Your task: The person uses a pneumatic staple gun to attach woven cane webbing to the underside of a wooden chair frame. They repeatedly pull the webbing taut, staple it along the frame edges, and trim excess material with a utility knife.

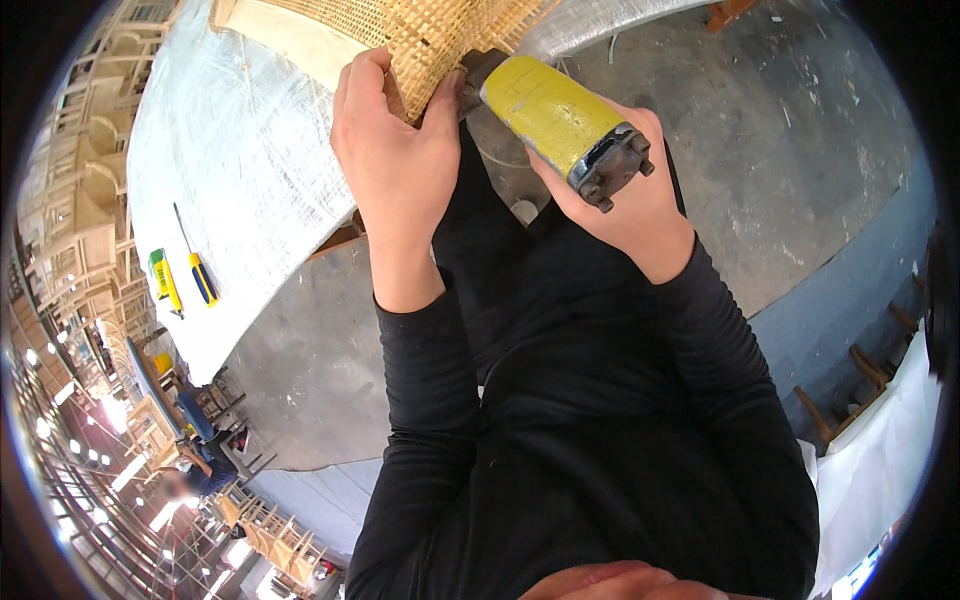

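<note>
My left hand [405,165] pinches the lower corner of a woven cane sheet [440,40] between thumb and fingers. The sheet is tan, with an open weave, and lies over a pale wooden piece [285,28] at the top of the view. A yellow staple gun [550,110] with a dark end cap is gripped in my right hand [635,205]. The gun's dark nose is close to the cane edge, just right of my left thumb. Whether it touches the cane I cannot tell. Most of my right fingers are hidden behind the gun's body.
The wooden piece rests on a table with a whitish cover [250,170]. On its left part lie a yellow-and-blue screwdriver [202,278] and a green-and-yellow tube or cutter [162,278]. Wooden chair frames [85,210] stand far left. A seated person [205,470] is at lower left.
</note>
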`<state>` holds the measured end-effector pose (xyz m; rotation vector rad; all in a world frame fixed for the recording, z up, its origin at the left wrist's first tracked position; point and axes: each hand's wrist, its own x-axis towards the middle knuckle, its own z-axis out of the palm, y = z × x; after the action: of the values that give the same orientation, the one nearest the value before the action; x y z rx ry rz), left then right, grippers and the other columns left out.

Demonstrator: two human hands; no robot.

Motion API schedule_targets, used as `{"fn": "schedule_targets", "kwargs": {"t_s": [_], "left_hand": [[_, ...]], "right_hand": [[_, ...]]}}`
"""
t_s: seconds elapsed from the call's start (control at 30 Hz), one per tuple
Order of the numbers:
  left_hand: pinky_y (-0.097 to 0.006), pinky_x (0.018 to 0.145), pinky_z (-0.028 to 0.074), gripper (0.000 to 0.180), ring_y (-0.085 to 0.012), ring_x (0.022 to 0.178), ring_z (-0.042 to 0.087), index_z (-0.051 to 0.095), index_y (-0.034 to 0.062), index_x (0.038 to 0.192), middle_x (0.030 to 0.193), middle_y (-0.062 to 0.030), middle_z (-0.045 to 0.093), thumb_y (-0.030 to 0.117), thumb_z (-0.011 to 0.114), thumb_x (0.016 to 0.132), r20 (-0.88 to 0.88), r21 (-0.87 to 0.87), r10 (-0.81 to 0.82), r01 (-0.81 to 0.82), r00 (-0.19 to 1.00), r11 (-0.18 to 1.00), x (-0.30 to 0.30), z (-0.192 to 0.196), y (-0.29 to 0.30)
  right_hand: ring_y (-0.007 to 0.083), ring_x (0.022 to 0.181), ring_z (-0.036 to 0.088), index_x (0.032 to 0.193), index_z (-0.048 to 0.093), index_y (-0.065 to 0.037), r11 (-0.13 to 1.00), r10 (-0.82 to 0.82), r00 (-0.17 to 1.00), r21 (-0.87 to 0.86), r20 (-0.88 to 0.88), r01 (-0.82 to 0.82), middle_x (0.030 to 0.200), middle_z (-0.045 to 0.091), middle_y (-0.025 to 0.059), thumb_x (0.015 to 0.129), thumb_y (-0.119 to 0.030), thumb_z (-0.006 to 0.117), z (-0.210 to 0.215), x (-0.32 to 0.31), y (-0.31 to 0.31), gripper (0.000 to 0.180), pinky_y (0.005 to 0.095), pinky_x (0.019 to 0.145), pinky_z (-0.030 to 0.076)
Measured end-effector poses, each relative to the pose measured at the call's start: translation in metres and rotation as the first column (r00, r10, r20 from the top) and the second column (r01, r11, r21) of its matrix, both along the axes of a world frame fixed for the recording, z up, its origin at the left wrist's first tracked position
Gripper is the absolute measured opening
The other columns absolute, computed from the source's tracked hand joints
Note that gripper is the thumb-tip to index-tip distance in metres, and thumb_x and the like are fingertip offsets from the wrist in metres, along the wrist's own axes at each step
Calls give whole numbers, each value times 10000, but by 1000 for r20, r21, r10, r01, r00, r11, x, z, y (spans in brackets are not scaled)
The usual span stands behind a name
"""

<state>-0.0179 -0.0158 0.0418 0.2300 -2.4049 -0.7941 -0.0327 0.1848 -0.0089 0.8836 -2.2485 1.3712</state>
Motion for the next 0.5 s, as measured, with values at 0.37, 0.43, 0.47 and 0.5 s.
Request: {"fn": "schedule_targets", "kwargs": {"t_s": [0.37,0.43,0.47,0.5], "left_hand": [[-438,801,479,384,-371,912,608,593,-8,1076,936,-161,629,131,827,805,-5,-49,5,-5,1000,999,2,-3,2],[-440,799,478,384,-372,906,607,592,-9,1080,932,-160,628,127,825,806,-3,-46,0,-1,1000,999,0,-1,1],[-440,797,477,386,-371,901,606,591,-10,1082,929,-159,626,127,824,807,-11,-37,-5,5,1000,999,0,-3,1],[-440,794,477,387,-371,896,606,590,-10,1084,926,-158,624,126,823,807,-17,-31,-11,10,1000,999,0,-3,1]], "right_hand": [[282,1055,643,1248,647,8,981,196,979,-9,55,-196,1224,660,133,748,-129,902,8,-1,1,577,346,904,508],[305,1032,668,1240,645,12,977,211,975,-36,69,-209,1172,679,151,721,-131,909,13,-4,-1,600,365,891,534],[325,1000,693,1222,652,12,982,187,982,-30,31,-186,1113,708,164,694,-137,917,17,-3,-3,610,384,876,556],[336,994,694,1224,650,8,987,156,988,-36,19,-155,1096,715,167,678,-140,922,17,-2,-3,628,396,876,559]]}}
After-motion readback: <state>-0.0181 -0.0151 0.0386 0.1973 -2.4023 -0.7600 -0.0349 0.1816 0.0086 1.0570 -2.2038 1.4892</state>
